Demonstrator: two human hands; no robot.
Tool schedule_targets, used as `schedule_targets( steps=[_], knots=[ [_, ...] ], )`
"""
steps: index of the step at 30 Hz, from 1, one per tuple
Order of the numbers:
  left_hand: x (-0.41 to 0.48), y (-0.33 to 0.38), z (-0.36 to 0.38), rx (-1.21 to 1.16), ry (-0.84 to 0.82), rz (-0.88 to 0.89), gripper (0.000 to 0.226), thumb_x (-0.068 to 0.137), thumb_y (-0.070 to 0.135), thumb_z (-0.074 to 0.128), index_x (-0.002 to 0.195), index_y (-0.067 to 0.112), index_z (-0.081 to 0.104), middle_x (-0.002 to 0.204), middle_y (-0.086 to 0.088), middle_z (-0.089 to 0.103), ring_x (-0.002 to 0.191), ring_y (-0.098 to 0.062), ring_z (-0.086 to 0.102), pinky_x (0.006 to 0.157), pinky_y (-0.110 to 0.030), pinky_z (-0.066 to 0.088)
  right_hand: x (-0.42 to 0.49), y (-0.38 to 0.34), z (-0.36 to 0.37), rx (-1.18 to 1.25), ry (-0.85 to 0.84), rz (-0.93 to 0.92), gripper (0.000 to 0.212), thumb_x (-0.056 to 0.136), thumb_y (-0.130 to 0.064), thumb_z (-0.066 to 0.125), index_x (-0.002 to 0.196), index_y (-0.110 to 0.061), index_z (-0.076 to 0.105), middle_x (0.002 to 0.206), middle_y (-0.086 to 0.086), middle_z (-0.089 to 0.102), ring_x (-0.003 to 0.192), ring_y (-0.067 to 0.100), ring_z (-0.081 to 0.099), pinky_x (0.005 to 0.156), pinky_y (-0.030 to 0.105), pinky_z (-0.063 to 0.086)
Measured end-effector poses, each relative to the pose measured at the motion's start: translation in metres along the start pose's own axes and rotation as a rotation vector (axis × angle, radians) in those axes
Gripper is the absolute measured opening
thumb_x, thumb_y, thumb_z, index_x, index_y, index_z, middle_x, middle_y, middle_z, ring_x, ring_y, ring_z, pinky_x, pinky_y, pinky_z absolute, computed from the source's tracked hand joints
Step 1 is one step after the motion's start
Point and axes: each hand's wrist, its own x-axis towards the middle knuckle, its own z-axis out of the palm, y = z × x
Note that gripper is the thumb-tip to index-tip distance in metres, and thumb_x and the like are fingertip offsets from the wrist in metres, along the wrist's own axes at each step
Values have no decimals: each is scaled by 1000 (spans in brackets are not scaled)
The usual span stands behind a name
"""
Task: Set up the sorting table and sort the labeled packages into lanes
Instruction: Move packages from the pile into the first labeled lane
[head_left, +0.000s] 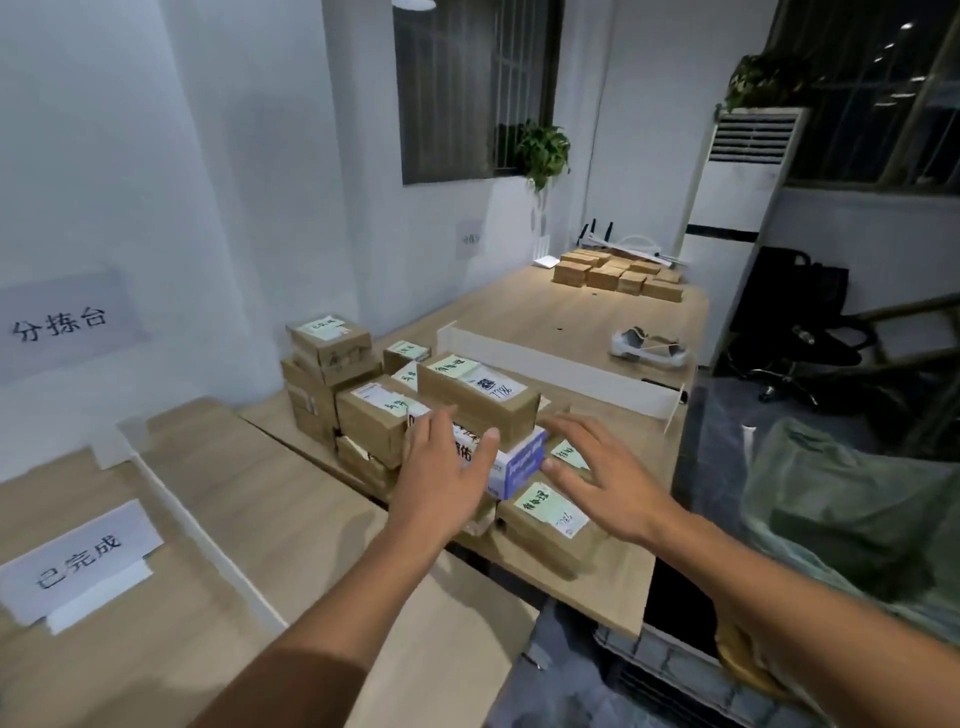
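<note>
Two arms are stretching out over the counter (571, 317) toward a cluster of packages (374, 415). The left grip (447, 467) is hovering with its fingers straight and spread, its thumb lying along the near left edge of a blue box (519, 462). The right grip (602, 478) is likewise spreading flat, its fingertips just beside the box's right end. Neither is curling round anything, and I cannot tell whether either is actually touching the box.

The blue box is sitting between the two, low in the cluster. A brown box (478, 395) bearing a green label is lying just behind and above it. A labelled box (545, 525) is lying nearest the counter's edge, below the right grip. A taller stack (327, 358) is standing at the cluster's left, by the wall.

A white divider (545, 364) is standing upright across the counter behind the cluster. Well beyond it, a far batch (618, 275) of boxes is sitting at the counter's end. A wall sign (62, 325) is hanging at the left, and a taped sign (78, 558) is lying on the near-left surface.
</note>
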Motion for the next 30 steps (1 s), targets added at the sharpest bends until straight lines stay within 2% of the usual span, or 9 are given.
schedule_targets(
  steps=[5, 9, 11, 14, 19, 22, 24, 27, 30],
  knots=[
    [46, -2, 46, -16, 15, -13, 74, 93, 72, 46, 152, 30, 33, 158, 9, 30, 143, -9, 33, 109, -29, 33, 73, 84, -13, 39, -113, -121, 67, 93, -74, 34, 153, -44, 31, 157, -17, 31, 143, 6, 34, 115, 38, 38],
    [93, -11, 84, -36, 90, -140, 76, 92, 69, 50, 154, 29, 31, 163, 4, 26, 149, -13, 27, 119, -39, 32, 149, 130, -6, 117, -153, -198, 61, 93, -73, 37, 150, -55, 25, 156, -20, 30, 145, 3, 30, 116, 39, 36],
    [121, -19, 108, -3, 120, -200, 76, 93, 69, 50, 155, 31, 26, 164, 6, 22, 150, -14, 23, 119, -47, 33, 189, 151, 10, 111, -191, -248, 62, 92, -79, 32, 149, -58, 22, 156, -22, 29, 145, 2, 30, 115, 40, 37],
    [161, -34, 138, 25, 135, -294, 84, 91, 74, 47, 157, 31, 20, 166, 10, 15, 153, -14, 17, 120, -51, 30, 243, 172, 40, 108, -259, -303, 58, 91, -80, 29, 147, -64, 22, 157, -27, 23, 143, -4, 29, 114, 37, 39],
    [194, -49, 163, 66, 148, -368, 87, 91, 68, 50, 159, 27, 15, 166, 14, 8, 153, -9, 9, 124, -45, 25, 307, 190, 74, 20, -411, -402, 72, 85, -91, 14, 151, -64, 2, 165, -25, 9, 144, 7, 30, 109, 40, 38],
    [194, -50, 168, 8, 146, -403, 82, 89, 70, 51, 155, 40, 12, 164, 16, 15, 149, -6, 22, 121, -38, 32, 319, 195, 87, 25, -523, -490, 73, 88, -85, 16, 153, -58, -5, 167, -19, 13, 149, 4, 20, 115, 41, 36],
    [191, -47, 170, -37, 161, -429, 77, 83, 75, 46, 148, 52, 12, 162, 25, 17, 142, 0, 35, 115, -36, 41, 322, 197, 95, 125, -579, -542, 73, 93, -78, 25, 156, -53, -4, 163, -20, 24, 142, -3, 27, 111, 34, 41],
    [190, -43, 174, -96, 186, -458, 77, 87, 70, 53, 152, 54, 14, 161, 31, 20, 140, 3, 41, 110, -37, 47, 324, 205, 103, 265, -607, -566, 76, 92, -79, 33, 154, -56, -5, 159, -28, 25, 135, -8, 33, 108, 26, 39],
    [187, -25, 176, -25, 263, -498, 78, 85, 64, 55, 149, 59, 10, 162, 26, 24, 143, -1, 39, 113, -37, 44, 320, 204, 98, 387, -584, -630, 75, 87, -82, 36, 147, -65, -5, 150, -42, 21, 131, -20, 31, 102, 2, 27]
  ],
)
